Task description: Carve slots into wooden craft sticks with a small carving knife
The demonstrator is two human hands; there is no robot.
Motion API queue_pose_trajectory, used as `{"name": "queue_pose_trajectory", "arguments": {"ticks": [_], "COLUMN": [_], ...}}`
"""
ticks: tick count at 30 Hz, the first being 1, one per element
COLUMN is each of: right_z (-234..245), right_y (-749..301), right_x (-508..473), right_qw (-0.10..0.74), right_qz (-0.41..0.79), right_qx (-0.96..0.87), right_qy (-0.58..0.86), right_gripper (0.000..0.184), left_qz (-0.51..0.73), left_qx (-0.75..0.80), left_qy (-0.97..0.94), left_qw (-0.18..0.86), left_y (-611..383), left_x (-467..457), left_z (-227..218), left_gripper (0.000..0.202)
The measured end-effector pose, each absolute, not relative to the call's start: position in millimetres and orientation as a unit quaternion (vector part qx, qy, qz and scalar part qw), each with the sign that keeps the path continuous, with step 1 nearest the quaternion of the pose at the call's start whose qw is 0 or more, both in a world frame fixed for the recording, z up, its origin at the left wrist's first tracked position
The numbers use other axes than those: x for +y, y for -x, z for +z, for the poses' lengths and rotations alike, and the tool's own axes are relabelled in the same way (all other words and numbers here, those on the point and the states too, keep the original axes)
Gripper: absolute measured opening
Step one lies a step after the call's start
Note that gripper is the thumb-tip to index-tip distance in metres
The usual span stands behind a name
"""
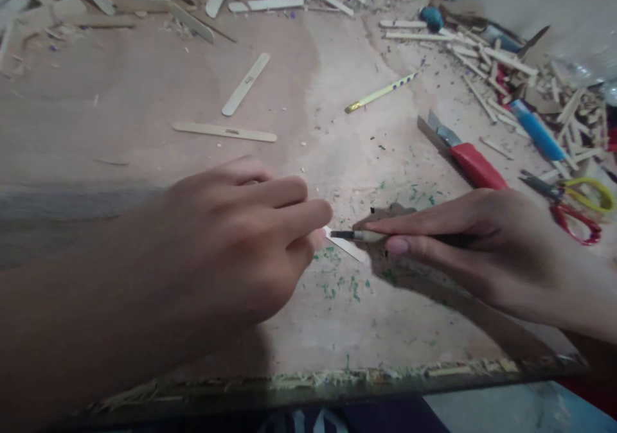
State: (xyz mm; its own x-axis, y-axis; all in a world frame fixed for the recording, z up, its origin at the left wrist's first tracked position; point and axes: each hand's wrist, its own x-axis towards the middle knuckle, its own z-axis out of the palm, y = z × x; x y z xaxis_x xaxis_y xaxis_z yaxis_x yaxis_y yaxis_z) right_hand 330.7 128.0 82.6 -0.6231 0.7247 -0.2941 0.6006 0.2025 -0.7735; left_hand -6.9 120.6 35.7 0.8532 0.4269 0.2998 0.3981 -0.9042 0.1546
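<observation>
My left hand (250, 240) is closed, its fingers pinching a pale flat wooden craft stick (348, 248); the stick's far part sticks out to the right, and the rest is hidden under the fingers. My right hand (482, 247) grips a slim tool (359, 235) with a pale handle and a dark flat metal tip, like a small carving chisel. That tip lies at the craft stick, close to my left fingertips. Beyond my right hand lie a utility knife (475, 163) with a red handle and scissors (573, 198) with yellow and red handles.
Two loose craft sticks (224, 132) and a yellow pencil (380, 92) lie on the wooden board (144, 67). Piles of wood scraps (506, 60) fill the back and right, with a blue tube-like object (537, 130) among them. Green shavings (354, 285) dot the front.
</observation>
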Motion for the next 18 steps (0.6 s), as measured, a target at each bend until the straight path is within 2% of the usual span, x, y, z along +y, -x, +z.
{"name": "queue_pose_trajectory", "arguments": {"ticks": [7,14,18], "right_z": [81.3,85.9,86.2], "right_y": [-335.3,-331.9,-330.8], "right_x": [127.3,129.9,128.6], "right_qw": [0.094,0.08,0.071], "right_qz": [0.321,0.29,0.348], "right_qx": [-0.878,-0.905,-0.868], "right_qy": [0.343,0.302,0.347], "right_gripper": [0.034,0.035,0.038], "left_qz": [0.188,0.175,0.172], "left_qx": [0.214,0.197,0.197], "left_qy": [-0.957,-0.964,-0.964], "left_qw": [0.051,0.044,0.056], "left_y": [4.7,10.7,7.9], "left_x": [124.4,127.6,121.4], "left_z": [38.2,38.1,36.6], "left_gripper": [0.064,0.045,0.039]}}
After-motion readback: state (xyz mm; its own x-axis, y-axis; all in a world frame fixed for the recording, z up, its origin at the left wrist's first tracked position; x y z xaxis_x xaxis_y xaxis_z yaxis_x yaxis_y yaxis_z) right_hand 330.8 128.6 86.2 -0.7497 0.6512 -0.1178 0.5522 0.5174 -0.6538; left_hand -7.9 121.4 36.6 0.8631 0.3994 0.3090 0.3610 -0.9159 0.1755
